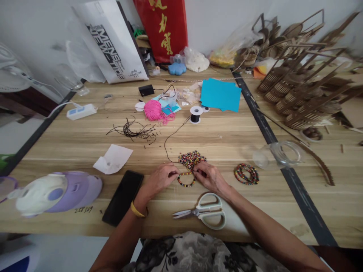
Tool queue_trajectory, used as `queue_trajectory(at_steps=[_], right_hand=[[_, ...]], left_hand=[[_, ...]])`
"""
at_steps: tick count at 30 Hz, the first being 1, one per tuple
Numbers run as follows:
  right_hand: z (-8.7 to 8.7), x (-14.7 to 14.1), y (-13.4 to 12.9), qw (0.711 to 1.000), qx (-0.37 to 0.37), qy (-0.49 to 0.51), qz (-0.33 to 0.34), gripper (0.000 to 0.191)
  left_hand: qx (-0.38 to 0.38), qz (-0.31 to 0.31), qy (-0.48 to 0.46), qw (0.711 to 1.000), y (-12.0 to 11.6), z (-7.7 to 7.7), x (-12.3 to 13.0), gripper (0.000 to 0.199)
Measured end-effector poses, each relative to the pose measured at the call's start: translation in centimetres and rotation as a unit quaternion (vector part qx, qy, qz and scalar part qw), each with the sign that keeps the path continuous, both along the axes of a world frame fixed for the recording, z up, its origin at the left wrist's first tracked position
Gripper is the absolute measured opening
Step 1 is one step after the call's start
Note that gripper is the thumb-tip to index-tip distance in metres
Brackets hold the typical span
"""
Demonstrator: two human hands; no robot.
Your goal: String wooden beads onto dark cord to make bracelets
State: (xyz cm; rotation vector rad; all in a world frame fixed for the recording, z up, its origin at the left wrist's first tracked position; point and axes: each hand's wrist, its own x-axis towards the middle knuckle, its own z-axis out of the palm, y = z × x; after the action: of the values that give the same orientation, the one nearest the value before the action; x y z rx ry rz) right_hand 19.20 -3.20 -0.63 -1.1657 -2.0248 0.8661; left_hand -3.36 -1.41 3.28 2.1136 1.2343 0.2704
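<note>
Between my two hands hangs a string of small colourful beads (186,185), curved in a loop on the table. My left hand (160,179) pinches the black cord at the loop's left end. At the other end my right hand (209,175) is closed on the cord too, its fingertips by the bead pile. Loose mixed beads (193,156) lie heaped just beyond the hands. A thin black cord (165,141) runs from near the left fingers up to a white spool (195,114) of black cord. Finished-looking beaded bracelets (246,174) lie stacked to the right.
Scissors (204,211) lie close in front of me. A black phone (123,197), white paper (112,159) and a purple-white bottle (59,192) are on the left. Farther back are cut black cords (132,128), pink yarn (153,110) and blue sheets (220,94). Small woven baskets (295,98) crowd the right.
</note>
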Motion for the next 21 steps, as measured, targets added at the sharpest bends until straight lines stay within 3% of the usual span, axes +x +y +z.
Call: queue_trajectory(at_steps=[21], right_hand=[[-0.13, -0.05, 0.06, 1.000, 0.014, 0.003, 0.002, 0.012]], left_hand=[[-0.010, 0.004, 0.001, 1.000, -0.03, 0.02, -0.05, 0.008]])
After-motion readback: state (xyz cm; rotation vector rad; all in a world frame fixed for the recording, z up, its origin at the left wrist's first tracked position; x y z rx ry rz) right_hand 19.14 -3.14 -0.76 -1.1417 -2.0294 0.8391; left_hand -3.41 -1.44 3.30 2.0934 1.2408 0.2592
